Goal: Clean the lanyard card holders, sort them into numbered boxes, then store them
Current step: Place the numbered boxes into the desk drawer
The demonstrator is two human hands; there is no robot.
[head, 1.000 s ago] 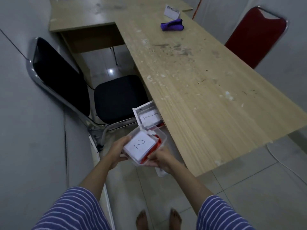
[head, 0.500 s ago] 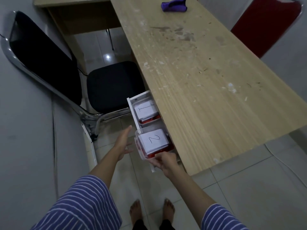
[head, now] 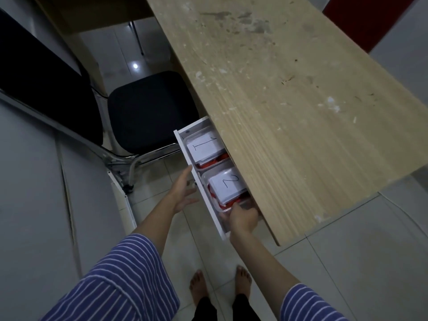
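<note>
1. Seating box 2 (head: 228,189) in the open drawer (head: 201,181), at 6 o'clock of box 1 (head: 205,147)
2. Right hand (head: 243,220) grips its near rim; left hand (head: 183,193) hovers spread beside the drawer front
3. Judged light, rigid, slick plastic; hold opposite rims, never the paper label

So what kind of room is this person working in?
Probably a plain office or workroom: a long, scuffed light-wood desk with a white pull-out drawer, a black padded chair with chrome legs, and a pale tiled floor.
</note>
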